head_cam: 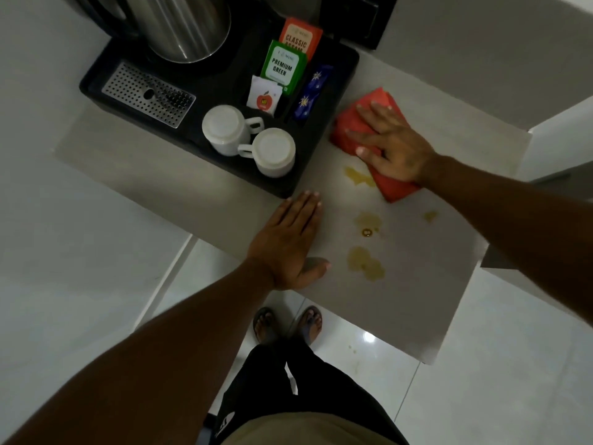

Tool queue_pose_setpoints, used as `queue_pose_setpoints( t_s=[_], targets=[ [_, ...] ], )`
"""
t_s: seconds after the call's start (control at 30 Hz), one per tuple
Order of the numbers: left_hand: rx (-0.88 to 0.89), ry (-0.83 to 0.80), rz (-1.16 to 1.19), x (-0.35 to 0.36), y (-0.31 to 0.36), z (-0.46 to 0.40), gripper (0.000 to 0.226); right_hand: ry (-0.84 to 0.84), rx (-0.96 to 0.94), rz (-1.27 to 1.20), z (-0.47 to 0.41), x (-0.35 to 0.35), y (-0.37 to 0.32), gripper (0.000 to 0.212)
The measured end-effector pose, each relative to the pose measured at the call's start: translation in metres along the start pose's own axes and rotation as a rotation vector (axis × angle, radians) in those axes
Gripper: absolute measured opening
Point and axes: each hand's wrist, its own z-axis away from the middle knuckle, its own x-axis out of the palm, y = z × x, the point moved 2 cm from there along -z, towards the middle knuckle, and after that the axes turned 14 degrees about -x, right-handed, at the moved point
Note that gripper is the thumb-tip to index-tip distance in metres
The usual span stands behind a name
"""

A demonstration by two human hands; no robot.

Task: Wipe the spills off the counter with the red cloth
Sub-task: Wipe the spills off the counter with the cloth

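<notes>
1. We see our right hand (390, 146) spread flat, fingers splayed, pressing down on the red cloth (359, 123) at the far right part of the desk (433, 268); it pinches nothing.
2. The red cloth lies folded on the desk just to the right of the black tray (106, 81), its near corner poking out under our wrist.
3. Our left hand (288, 242) rests palm down on the desk near its front edge, fingers straight and close together, thumb out; it holds nothing.
4. Yellowish spills (365, 264) dot the desk between our two hands: one patch (357, 176) touches the cloth's near-left edge, others lie nearer to us, and a small spot (430, 216) sits to the right.
5. On the tray stand two upturned white cups (250, 139), tea sachets (282, 67) and a steel kettle (183, 24).
6. Below the desk we see our feet (287, 324) on the pale tiled floor (497, 364).
</notes>
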Motion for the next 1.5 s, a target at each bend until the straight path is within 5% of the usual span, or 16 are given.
queue_pose_setpoints(
  t_s=[0.27,0.47,0.67,0.8,0.97,1.23,1.5],
  targets=[
    [-0.005,-0.014,0.023,0.000,0.000,-0.001,0.109,-0.028,-0.215,-0.005,0.059,0.026,-0.032,0.044],
    [-0.011,-0.023,0.012,-0.001,0.000,-0.001,0.109,0.043,-0.014,0.005,0.026,0.016,-0.029,0.049],
    [-0.011,-0.005,0.036,0.000,-0.001,0.000,0.110,0.062,-0.107,-0.014,0.094,0.058,-0.103,0.043],
    [-0.011,-0.013,0.008,0.001,-0.001,-0.001,0.109,0.098,0.074,-0.006,0.164,0.055,-0.092,0.043],
    [-0.008,0.005,-0.009,0.001,0.000,-0.001,0.108,0.264,0.432,0.006,0.133,0.032,-0.047,0.044],
    [0.038,0.023,-0.036,0.000,0.001,-0.001,0.107,0.208,0.370,0.016,0.138,0.073,-0.152,0.046],
    [0.298,-0.097,-0.177,-0.014,-0.052,0.005,0.108,0.271,0.744,-0.060,0.175,0.066,-0.154,0.049]
  ],
)
